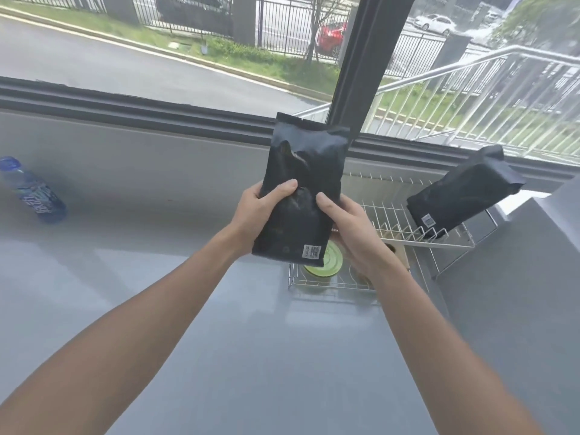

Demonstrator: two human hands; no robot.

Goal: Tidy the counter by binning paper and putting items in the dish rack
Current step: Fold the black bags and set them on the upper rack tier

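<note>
A black pouch [303, 189] is held upright above the surface [157, 309], over the near left corner of the rack [392, 221]. The left hand [260, 211] is closed on its lower left edge, thumb across the front; the right hand [348, 233] is curled round its lower right edge, thumb likewise on the front. A green lid [326, 263] is seen inside the rack. A second pouch [461, 196] is leaned in the rack's far right corner. A bottle [33, 189] is lying near the surface's left edge
</note>
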